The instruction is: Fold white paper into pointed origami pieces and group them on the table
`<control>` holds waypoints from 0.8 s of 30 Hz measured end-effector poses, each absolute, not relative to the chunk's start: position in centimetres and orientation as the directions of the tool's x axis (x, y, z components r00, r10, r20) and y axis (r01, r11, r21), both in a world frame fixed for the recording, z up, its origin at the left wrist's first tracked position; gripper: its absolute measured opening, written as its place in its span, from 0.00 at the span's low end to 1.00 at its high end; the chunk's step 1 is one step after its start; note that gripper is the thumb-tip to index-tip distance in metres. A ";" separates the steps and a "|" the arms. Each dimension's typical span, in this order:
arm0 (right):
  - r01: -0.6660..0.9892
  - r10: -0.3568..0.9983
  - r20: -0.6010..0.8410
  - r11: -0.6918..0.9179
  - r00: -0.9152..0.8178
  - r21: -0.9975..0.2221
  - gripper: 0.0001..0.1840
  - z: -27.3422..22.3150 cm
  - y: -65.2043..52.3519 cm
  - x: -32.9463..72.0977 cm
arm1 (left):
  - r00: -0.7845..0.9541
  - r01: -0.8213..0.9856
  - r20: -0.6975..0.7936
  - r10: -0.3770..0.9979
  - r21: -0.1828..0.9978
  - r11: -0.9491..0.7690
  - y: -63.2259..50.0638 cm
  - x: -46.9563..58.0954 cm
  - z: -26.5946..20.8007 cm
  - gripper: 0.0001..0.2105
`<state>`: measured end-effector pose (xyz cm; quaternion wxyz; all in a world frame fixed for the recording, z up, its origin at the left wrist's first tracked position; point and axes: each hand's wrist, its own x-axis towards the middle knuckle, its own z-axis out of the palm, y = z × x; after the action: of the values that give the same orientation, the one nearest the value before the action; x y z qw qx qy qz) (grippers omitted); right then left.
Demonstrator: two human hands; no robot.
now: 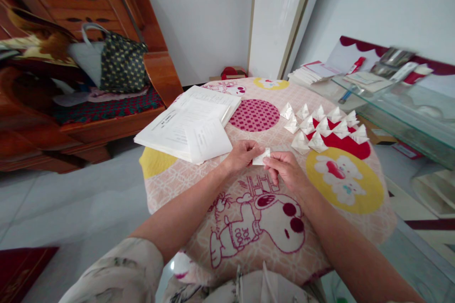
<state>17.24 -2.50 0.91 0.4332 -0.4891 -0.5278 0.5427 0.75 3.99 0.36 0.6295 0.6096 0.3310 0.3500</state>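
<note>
While left hand (242,155) and right hand (287,168) pinch one folded paper (261,157) — edges best kept flush, creases pressed firm

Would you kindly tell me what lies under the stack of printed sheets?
The stack of printed sheets lies on the patterned tablecloth, whose yellow patch shows past the stack's near edge. Whatever the stack covers directly beneath cannot be seen.

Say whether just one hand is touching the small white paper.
No, the left hand and the right hand both touch the small white paper.
</note>
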 end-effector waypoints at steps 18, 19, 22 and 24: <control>-0.042 0.944 -0.322 -0.325 -0.071 -0.945 0.15 1.1 -2.9 16.4 | 0.330 0.218 0.127 0.936 0.954 -0.206 4.8 0.2 0.2 0.06; -0.040 0.934 -0.352 -0.354 -0.058 -0.934 0.15 1.2 -2.9 16.4 | 0.310 0.263 0.181 0.933 0.927 -0.267 4.8 0.2 0.3 0.03; -0.031 0.904 -0.426 -0.426 -0.030 -0.904 0.14 1.3 -2.9 16.4 | 0.433 0.318 0.241 0.869 0.861 -0.397 4.5 0.1 0.5 0.06; -0.015 0.886 -0.463 -0.463 -0.032 -0.886 0.13 1.4 -3.0 16.4 | 0.529 0.343 0.251 0.811 0.810 -0.475 4.2 0.2 0.4 0.08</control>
<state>16.44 -2.96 1.43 0.3649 -0.5921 -0.3677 0.6173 0.16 4.17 0.44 0.3620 0.7959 0.3624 0.3228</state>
